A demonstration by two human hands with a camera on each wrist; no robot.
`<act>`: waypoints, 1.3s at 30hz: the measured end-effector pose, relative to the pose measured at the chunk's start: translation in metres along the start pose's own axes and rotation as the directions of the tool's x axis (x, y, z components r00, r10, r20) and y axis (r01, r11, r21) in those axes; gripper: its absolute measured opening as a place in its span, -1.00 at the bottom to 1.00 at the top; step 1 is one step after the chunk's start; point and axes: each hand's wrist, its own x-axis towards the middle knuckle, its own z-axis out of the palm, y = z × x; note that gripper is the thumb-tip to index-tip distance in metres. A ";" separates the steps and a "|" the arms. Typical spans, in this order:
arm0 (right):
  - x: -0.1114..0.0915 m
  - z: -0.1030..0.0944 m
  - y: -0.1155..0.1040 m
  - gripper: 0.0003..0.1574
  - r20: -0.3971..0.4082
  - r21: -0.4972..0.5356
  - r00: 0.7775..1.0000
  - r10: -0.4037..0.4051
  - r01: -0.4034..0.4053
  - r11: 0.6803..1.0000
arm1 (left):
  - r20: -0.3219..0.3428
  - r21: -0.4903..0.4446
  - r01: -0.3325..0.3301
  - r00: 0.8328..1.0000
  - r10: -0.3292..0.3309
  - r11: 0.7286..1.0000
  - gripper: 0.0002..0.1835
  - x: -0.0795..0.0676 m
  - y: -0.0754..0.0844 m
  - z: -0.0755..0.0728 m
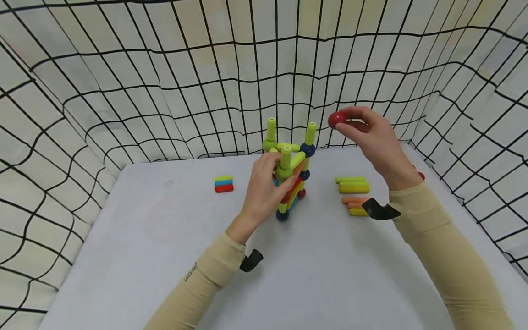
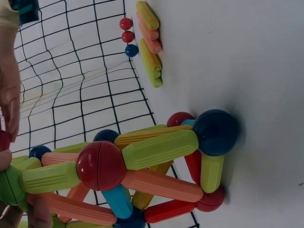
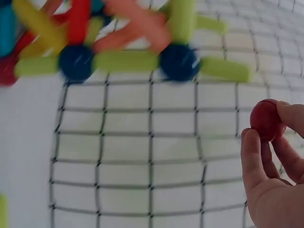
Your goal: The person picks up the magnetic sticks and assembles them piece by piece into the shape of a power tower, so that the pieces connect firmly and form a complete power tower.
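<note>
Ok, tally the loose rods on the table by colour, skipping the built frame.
Green rods: 3
Yellow rods: 2
Orange rods: 2
Blue rod: 1
Red rod: 1
Total in view: 9

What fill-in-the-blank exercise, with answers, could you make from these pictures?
The right hand pinches a ball coloured ____.
The left hand grips the structure, which is built of sticks and ____.
Of the three loose sticks left of the structure, the nearest the camera is ____.
The structure's nearest bottom ball is dark ____.
Missing words: red; balls; red; blue.
</note>
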 end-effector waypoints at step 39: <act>-0.025 -0.133 0.197 -0.13 -0.073 -0.461 0.851 0.520 -0.491 0.739 | 0.038 -0.303 0.307 0.950 -0.310 0.902 -0.23 0.031 -0.036 -0.034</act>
